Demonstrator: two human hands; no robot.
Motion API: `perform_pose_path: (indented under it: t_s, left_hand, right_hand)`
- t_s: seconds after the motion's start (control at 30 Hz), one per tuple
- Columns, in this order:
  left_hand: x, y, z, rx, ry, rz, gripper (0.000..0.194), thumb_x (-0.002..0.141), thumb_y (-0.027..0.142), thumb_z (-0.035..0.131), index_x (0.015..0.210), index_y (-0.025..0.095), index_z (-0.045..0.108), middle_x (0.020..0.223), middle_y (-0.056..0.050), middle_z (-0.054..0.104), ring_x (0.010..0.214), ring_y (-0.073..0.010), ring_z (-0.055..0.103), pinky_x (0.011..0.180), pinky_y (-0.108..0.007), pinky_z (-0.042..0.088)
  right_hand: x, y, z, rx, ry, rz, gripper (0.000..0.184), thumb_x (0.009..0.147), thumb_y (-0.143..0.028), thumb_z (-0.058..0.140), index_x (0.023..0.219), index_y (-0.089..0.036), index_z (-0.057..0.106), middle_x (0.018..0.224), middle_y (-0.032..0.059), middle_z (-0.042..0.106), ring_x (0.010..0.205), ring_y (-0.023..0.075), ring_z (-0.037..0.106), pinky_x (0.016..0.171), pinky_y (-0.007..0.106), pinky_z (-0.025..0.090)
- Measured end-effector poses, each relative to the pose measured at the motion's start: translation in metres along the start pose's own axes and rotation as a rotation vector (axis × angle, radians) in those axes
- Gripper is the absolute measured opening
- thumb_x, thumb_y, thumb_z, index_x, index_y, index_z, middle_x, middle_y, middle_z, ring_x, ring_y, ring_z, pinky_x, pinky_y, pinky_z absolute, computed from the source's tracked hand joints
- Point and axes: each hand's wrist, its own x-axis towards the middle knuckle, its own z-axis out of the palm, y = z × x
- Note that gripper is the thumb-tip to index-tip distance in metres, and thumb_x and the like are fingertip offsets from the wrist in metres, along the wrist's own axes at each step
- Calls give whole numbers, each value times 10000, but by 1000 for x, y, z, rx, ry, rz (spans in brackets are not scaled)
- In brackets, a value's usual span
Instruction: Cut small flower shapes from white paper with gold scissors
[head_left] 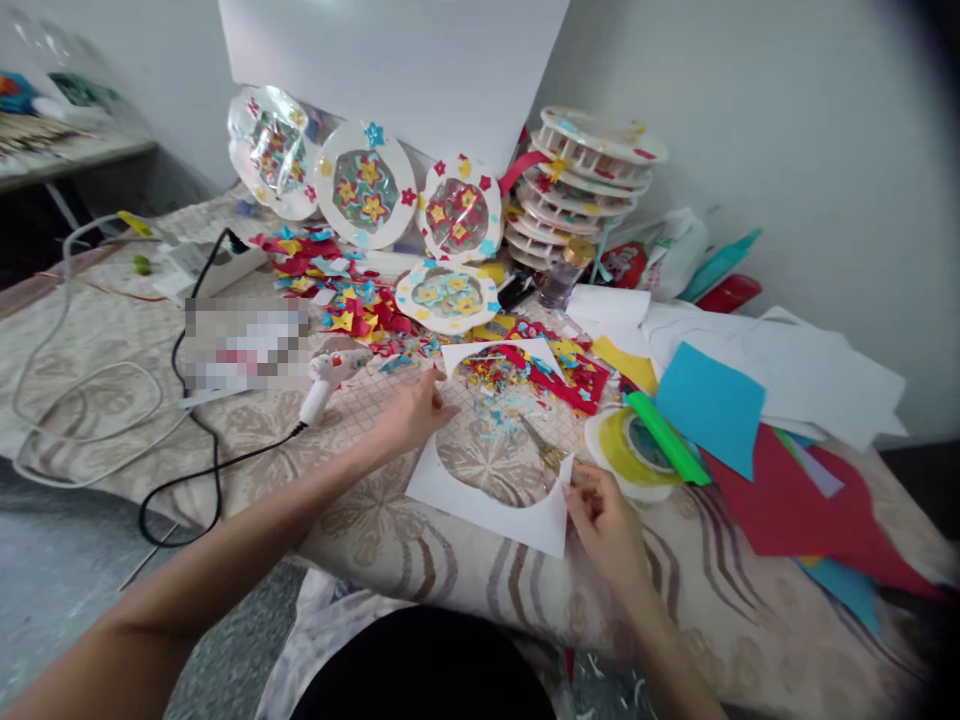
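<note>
White sheet (pixel 487 505) with round cutout pinned flat under left hand (pixel 411 412), fingers spread at far edge; near corner pinched by right hand (pixel 604 520), probably steadying; scissors (pixel 546 452) just beyond fingertips.

left hand (pixel 409 415) left of cut sheet (pixel 487 505); right hand (pixel 604 520) at its right edge, perhaps touching.

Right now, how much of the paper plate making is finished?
Several decorated plates already stand by the wall, with a stack of plates beside them. In hand: the left hand rests on a white sheet with a round hole, while the right hand touches scissors at its edge. Colored scraps and uncut paper sheets still lie about.
</note>
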Motion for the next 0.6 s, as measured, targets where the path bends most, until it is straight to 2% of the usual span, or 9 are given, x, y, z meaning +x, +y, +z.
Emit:
perform_pose_path:
  t_s: [0.1,0.2,0.27,0.33,0.4,0.47,0.53,0.6]
  left_hand:
    - [1,1,5,4,28,39,365,745,235,585,1097,182,502,717,13,574,563,-118,498,583,-247,362]
    - [-3,3,5,-97,61,47,394,775,254,566,1153,176,485,773,9,560,557,-96,480,566,-231,360]
    - [-7,5,3,-171,45,31,413,795,285,566,1181,168,479,789,7,549,543,-85,464,543,-224,354]
    - [-8,5,2,-237,32,19,429,808,307,569,1202,164,480,795,5,541,538,-78,453,530,-222,348]
    - [-8,5,0,-304,29,5,445,813,324,576,1219,168,480,800,6,535,541,-74,447,525,-220,342]
    - [-7,5,-2,-362,20,-29,453,811,341,589,1217,169,487,808,2,531,545,-70,442,512,-215,333]
    - [-6,5,-4,-393,-2,-71,456,806,355,598,1204,159,491,850,-14,541,559,-70,444,506,-211,339]
    - [-5,6,-7,-402,-13,-100,451,805,360,598,1189,150,488,930,-44,557,590,-75,459,520,-213,365]
  right_hand:
    - [1,-11,7,-87,30,-16,477,783,-451,575,1190,-212,506,806,50,667,670,242,618,610,353,464]
    - [-2,-19,13,-77,72,26,574,764,-422,599,1278,-216,449,824,51,656,653,241,611,602,363,467]
    - [-5,-23,16,70,119,79,639,773,-394,596,1341,-206,372,843,54,651,632,223,607,588,352,476]
    - [-9,-25,18,313,166,137,694,785,-378,599,1385,-211,293,944,76,656,713,220,634,616,338,500]
    - [-12,-26,20,530,180,192,653,798,-375,604,1366,-227,319,1083,101,642,868,227,644,697,333,516]
    - [-13,-26,20,613,167,257,497,812,-386,596,1260,-225,453,1132,101,635,943,232,628,750,331,507]
    - [-13,-25,21,603,178,315,352,825,-406,573,1118,-212,555,1061,86,658,904,225,619,735,318,494]
    - [-11,-26,21,589,215,343,291,836,-419,550,1035,-209,585,948,65,667,832,210,601,693,301,477]
